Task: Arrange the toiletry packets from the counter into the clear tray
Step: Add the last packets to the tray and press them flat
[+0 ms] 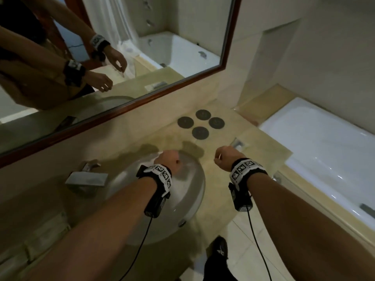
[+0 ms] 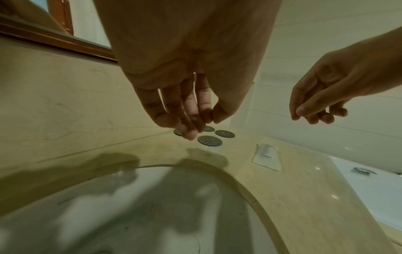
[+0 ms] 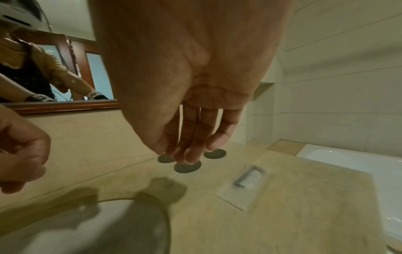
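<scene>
One white toiletry packet (image 1: 238, 143) lies flat on the beige counter (image 1: 261, 157), right of the sink; it also shows as the packet (image 2: 266, 157) and the packet (image 3: 245, 184) in the wrist views. My right hand (image 1: 223, 157) hovers just in front of and left of it, fingers (image 3: 191, 147) hanging loose and holding nothing. My left hand (image 1: 169, 159) hangs over the sink's far rim, its fingers (image 2: 187, 120) relaxed and bare. A blurred pale shape (image 1: 40, 236) at the lower left could be the clear tray; I cannot tell.
Several dark round discs (image 1: 200, 123) sit on the counter behind the hands. The sink basin (image 1: 194, 199) and its metal faucet (image 1: 87, 177) are on the left. A white bathtub (image 1: 324, 149) borders the counter on the right. A framed mirror (image 1: 121, 57) runs along the back wall.
</scene>
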